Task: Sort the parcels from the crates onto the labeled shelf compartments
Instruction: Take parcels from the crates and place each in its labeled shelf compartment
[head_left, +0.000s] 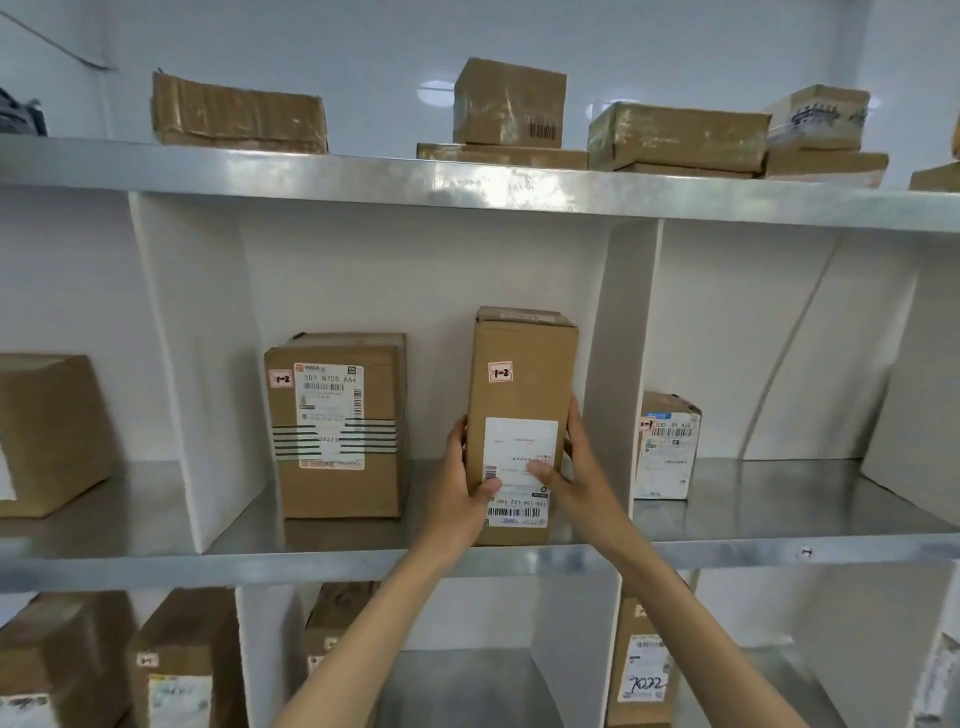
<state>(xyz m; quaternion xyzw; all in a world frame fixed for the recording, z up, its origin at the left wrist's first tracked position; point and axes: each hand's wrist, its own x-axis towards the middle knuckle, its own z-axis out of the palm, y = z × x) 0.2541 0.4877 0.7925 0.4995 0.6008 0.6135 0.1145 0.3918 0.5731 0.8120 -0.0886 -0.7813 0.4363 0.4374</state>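
A tall brown cardboard parcel (522, 395) is standing upright at the front edge of the grey metal shelf (753, 514), in the middle compartment between two white divider panels (621, 338). The left hand (465, 486) is gripping its lower left side and the right hand (576, 467) its lower right side. Both thumbs are lying across the front, with the fingers wrapping round the side edges. A small pink tag (501, 372) on the parcel's front is bearing the handwritten mark "1-2". Below it a white shipping label (519, 447) is sitting upside down. Its barcode is showing at the bottom and one inverted line appears to read "159-159 C02 140"; the finer print is too small to tell.

To the left in the same compartment, apart from the held parcel, a broader brown cardboard box (337, 483) is standing. It is also carrying a pink "1-2" tag, and its white label is headed "3D7 N705 A64", with black bars crossing the lower text. In the next compartment to the right, a small white-labelled carton (667, 452) is showing a pink tag that seems to read "1-3" and a code beginning "530 D5". On the tier beneath, a brown box (644, 670) is displaying the handwritten number "7022". Several tape-wrapped brown boxes (509, 101) are lying on the top tier.
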